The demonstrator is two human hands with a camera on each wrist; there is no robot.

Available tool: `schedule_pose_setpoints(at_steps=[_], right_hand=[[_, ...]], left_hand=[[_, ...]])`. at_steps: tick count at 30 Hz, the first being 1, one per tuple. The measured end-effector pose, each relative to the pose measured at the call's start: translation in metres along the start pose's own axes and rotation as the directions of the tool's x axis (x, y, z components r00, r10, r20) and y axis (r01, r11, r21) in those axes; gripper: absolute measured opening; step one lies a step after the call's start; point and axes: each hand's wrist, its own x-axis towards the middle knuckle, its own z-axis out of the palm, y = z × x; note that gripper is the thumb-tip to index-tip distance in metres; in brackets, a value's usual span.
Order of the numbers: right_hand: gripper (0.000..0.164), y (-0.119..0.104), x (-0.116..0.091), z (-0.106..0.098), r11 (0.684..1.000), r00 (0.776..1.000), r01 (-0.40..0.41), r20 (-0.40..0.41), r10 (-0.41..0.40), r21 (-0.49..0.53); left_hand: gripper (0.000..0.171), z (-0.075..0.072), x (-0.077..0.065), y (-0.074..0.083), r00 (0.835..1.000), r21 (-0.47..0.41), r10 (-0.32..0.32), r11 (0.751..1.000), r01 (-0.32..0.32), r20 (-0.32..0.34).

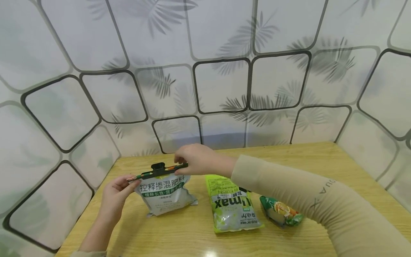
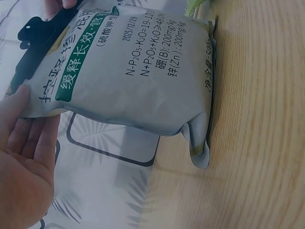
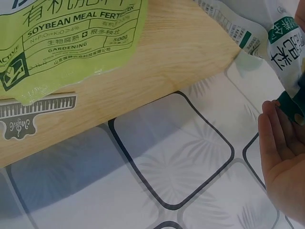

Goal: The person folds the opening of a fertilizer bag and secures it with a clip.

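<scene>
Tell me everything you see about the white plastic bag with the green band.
The white, plastic-looking bag has black Chinese lettering and a white-lettered green band. It looks plump and roughly upright, its lower corners poking out, over the left part of the light wooden table; whether its base touches the wood is unclear. A long, dark green-and-black clip runs along its top edge. The bare left hand pinches its top left corner; the bare right hand holds the clip's right end.

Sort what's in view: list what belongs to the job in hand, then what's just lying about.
Job in hand:
white fertilizer bag, left hand pinching its corner
black clip across the bag's top, right hand holding its end

Seemingly just lying about:
lime-green Umax bag
green packet with orange-fruit picture
piano-key piece marked Music, perhaps another clip
</scene>
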Motion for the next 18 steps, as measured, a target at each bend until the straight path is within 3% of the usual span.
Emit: schedule_pose_setpoints(at_steps=[14,18], right_hand=[[0.043,0.009,-0.003,0.006,0.999,1.000,-0.030,-0.008,0.030,0.029],[0.041,0.012,-0.006,0.011,0.996,0.999,-0.036,0.005,0.035,0.077]], left_hand=[[0.033,0.000,0.002,-0.003,0.999,-0.026,0.031,0.999,-0.031,0.007],[0.032,0.000,0.001,-0.005,1.000,-0.026,0.003,1.000,-0.003,-0.001]])
